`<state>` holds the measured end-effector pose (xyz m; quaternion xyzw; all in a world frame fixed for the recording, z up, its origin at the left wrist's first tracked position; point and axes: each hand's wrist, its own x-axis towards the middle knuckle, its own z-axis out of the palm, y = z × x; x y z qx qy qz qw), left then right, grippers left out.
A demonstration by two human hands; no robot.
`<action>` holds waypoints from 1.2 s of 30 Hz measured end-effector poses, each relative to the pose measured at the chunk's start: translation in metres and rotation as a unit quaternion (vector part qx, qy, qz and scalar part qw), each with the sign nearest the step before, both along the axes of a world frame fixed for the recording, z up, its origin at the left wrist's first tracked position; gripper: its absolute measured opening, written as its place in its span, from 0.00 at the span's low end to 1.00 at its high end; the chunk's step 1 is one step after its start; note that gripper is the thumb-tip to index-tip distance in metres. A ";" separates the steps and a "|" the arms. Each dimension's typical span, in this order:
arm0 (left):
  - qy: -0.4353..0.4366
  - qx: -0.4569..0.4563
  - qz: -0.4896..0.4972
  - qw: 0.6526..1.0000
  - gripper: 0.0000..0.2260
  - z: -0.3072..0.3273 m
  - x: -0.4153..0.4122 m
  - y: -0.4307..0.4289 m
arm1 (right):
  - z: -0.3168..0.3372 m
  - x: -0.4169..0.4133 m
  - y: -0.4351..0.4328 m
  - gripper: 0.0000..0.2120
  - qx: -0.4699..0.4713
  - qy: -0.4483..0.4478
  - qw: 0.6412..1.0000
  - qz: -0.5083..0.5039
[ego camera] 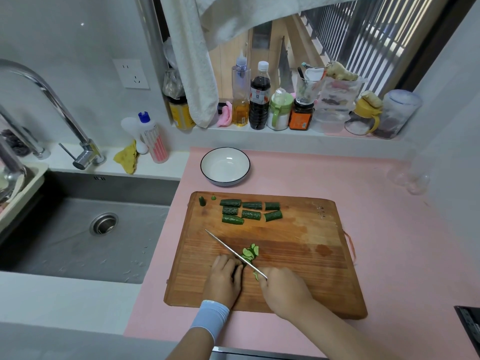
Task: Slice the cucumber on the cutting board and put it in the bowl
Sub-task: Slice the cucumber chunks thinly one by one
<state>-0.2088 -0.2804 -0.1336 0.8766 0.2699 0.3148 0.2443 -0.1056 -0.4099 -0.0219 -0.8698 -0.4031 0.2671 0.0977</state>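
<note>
Hiding the cucumber piece [238, 267], left hand [224, 278] (knife [233, 252] handle unseen)

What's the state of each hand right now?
Left hand: fingers curled on the cucumber piece.
Right hand: grips the knife.

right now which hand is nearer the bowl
Left. The left hand holds the cucumber piece straight in line with the bowl; the right hand, gripping the knife, sits farther right and back.
</note>
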 end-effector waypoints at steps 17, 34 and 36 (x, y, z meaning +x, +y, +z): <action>0.004 -0.021 -0.001 1.000 0.07 -0.001 -0.002 0.002 | 0.007 -0.002 -0.004 0.13 0.018 0.012 1.000 -0.002; 0.005 -0.027 0.002 1.000 0.06 -0.002 -0.003 0.000 | 0.008 0.000 0.008 0.12 -0.002 0.009 1.000 -0.009; 0.002 -0.029 0.002 1.000 0.06 -0.002 -0.003 0.000 | 0.010 0.000 0.004 0.11 0.008 0.012 1.000 -0.008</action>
